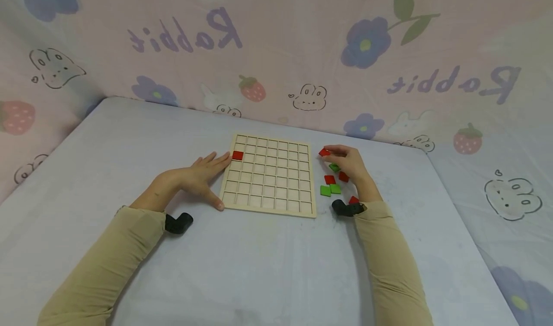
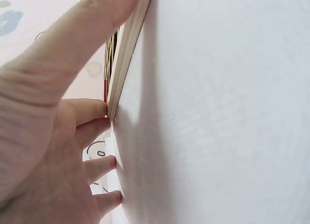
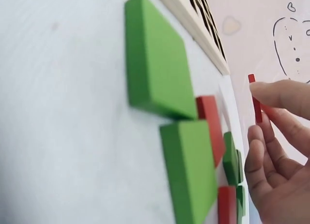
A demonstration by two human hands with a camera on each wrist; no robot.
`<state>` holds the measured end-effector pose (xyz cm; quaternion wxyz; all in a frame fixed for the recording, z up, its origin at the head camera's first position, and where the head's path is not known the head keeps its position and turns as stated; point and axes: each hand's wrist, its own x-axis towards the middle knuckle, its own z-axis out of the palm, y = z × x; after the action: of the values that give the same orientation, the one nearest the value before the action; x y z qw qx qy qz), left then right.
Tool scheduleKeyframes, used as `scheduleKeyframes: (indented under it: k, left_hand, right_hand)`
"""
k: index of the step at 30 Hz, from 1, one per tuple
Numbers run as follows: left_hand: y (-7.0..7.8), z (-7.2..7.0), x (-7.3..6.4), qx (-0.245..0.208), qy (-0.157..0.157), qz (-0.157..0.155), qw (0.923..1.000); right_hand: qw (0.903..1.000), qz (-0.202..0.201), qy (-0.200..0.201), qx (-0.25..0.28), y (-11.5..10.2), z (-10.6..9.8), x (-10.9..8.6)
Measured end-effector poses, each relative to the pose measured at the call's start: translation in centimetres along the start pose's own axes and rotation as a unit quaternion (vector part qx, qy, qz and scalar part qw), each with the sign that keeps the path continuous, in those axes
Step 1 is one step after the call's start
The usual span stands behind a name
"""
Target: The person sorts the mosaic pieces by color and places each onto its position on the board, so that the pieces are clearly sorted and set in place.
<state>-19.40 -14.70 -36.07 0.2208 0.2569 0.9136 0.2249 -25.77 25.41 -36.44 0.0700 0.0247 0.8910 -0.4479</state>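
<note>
A pale wooden grid board lies on the white table, with one red square tile in a cell near its upper left. My left hand rests at the board's left edge, fingers spread and straight, thumb at the near corner. Beyond the board's right side my right hand pinches another red tile between thumb and fingers, lifted over the table. Below it lie loose tiles, among them a green tile, a second green tile and a red tile.
More loose tiles lie under the right hand, including a red tile beside the wrist. Black wrist cameras sit on both sleeves. A printed rabbit-and-flower cloth hangs behind the white table.
</note>
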Motion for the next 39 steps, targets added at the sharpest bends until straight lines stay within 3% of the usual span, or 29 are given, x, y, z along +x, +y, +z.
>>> scheduleKeyframes:
  k: [17, 24, 39]
  left_hand:
    - [0.1, -0.1, -0.1, -0.002, -0.003, -0.005, 1.0]
    - [0.0, 0.0, -0.1, -0.004, -0.002, -0.007, 1.0]
    - [0.0, 0.0, 0.0, -0.001, -0.003, -0.01, 0.9999]
  right_hand:
    - [0.9996, -0.007, -0.01, 0.025, -1.4, 1.7, 0.3]
    - [0.9976, -0.039, -0.028, 0.051, -2.1, 2.6, 0.4]
    - [0.9953, -0.063, -0.053, 0.05, -3.5, 4.8, 0.4]
